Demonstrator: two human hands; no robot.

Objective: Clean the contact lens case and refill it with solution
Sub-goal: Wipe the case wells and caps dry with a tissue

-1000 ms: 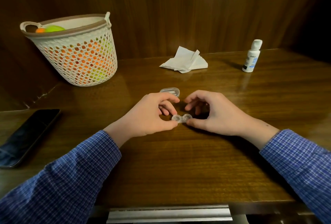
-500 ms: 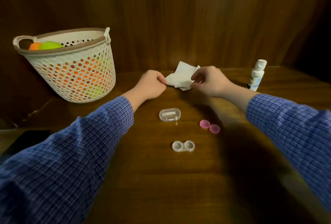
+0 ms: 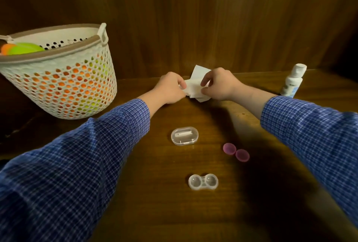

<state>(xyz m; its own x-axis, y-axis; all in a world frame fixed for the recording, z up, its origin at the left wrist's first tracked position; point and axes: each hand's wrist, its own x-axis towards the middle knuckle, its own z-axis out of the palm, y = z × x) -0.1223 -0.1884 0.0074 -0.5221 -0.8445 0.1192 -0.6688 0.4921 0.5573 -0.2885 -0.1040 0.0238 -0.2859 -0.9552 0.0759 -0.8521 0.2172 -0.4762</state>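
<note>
Clear lens case (image 3: 203, 184) sits open on the table near the front, both wells facing up, no caps on; its two pink caps (image 3: 236, 152) lie side by side just behind & to the right; white solution bottle (image 3: 292, 82) w/ white cap stands upright at far right; white tissue (image 3: 195, 84) is pinched at the back.

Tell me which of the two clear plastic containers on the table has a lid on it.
The clear oval box, nearer the hands, is lidded. The clear two-well lens case lies open, its pink caps off beside it.
</note>
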